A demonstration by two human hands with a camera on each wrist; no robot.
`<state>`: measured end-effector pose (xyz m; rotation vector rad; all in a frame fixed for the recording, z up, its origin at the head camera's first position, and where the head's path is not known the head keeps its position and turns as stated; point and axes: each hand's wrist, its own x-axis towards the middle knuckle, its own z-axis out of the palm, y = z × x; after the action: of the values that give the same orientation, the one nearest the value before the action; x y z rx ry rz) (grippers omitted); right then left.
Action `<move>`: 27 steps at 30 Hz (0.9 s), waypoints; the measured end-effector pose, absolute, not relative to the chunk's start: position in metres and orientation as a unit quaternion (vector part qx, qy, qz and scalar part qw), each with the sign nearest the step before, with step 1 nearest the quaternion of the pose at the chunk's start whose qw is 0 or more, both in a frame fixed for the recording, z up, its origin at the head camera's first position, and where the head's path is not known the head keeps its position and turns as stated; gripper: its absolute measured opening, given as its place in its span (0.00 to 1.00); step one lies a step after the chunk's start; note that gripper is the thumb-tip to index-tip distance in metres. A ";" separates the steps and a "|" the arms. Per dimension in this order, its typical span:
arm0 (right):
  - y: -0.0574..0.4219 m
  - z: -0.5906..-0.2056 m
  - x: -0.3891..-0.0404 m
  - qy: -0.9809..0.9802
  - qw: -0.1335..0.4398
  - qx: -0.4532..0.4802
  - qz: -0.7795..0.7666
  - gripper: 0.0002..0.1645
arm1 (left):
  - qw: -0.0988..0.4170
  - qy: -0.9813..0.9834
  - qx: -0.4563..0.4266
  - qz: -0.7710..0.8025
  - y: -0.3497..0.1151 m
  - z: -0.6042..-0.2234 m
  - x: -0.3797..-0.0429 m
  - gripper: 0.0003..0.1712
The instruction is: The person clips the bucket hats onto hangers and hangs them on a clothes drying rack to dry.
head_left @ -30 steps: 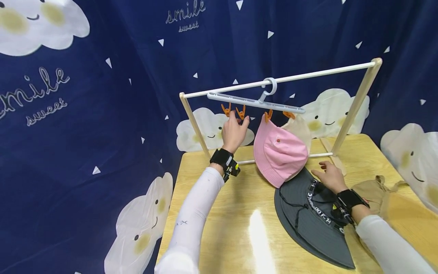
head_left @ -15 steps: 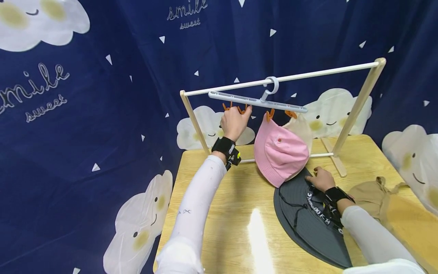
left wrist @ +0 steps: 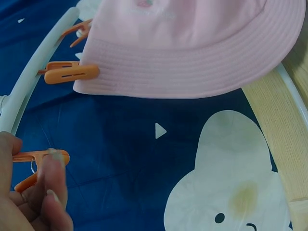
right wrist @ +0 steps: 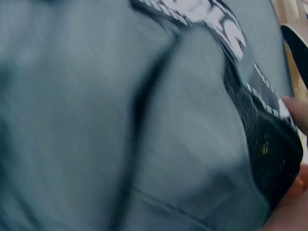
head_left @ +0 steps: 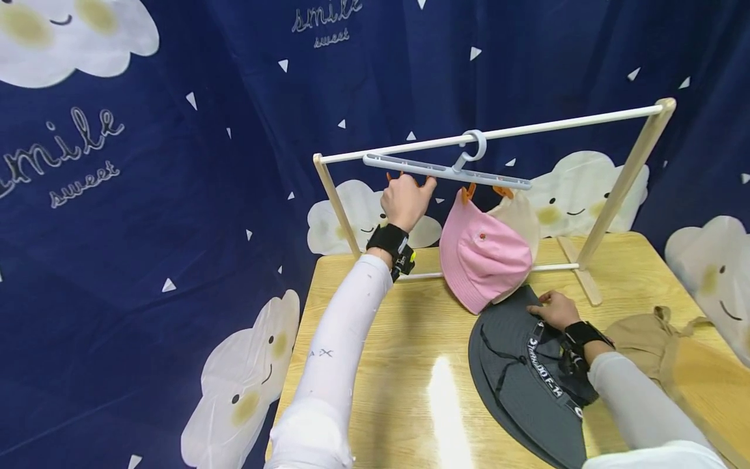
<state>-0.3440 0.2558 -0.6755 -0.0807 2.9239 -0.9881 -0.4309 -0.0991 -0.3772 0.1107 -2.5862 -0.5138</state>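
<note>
A pale blue clip hanger (head_left: 422, 168) hangs from the rack. My left hand (head_left: 408, 200) is raised beneath its left half, and in the left wrist view thumb and fingers pinch an orange clip (left wrist: 27, 182). A pink bucket hat (head_left: 486, 254) hangs by its brim from another orange clip (left wrist: 72, 73), with a cream hat (head_left: 521, 212) behind it. Below them, my right hand (head_left: 558, 309) grips a dark grey wide-brimmed hat (head_left: 545, 417) by its far edge. This hat looks folded, showing a lettered band, black mesh and a cord; the fingers' undersides are hidden.
The rack (head_left: 574, 124) has wooden posts and a white top bar, and stands at the back of the wooden table (head_left: 404, 378). A tan cloth item (head_left: 638, 339) with a loop lies at the right. A navy curtain (head_left: 222, 215) with clouds hangs behind.
My left hand has risen to the clips under the hanger's left half and closed on one. My right hand has come down onto the grey hat's far edge, and the hat has shifted slightly.
</note>
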 end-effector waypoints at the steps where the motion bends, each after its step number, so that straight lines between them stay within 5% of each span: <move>1: 0.257 -0.675 -0.345 0.942 0.039 -0.030 -0.333 0.31 | 0.246 -0.950 0.043 -0.189 -0.099 -0.377 -0.431 0.31; 7: 0.257 -0.668 -0.341 0.905 0.087 -0.025 -0.416 0.19 | 0.225 -0.955 0.046 -0.188 -0.096 -0.377 -0.432 0.32; 12: 0.258 -0.666 -0.322 0.900 0.068 -0.025 -0.429 0.16 | 0.196 -0.963 0.044 -0.177 -0.093 -0.380 -0.430 0.33; 27: 0.271 -0.648 -0.272 0.893 0.055 -0.001 -0.447 0.29 | 0.158 -0.971 0.016 -0.180 -0.092 -0.376 -0.426 0.31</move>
<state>-0.2722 0.2711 -0.6477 -0.0017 2.7115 -1.3563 -0.4255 -0.0923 -0.3756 0.0465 -2.7773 -0.5139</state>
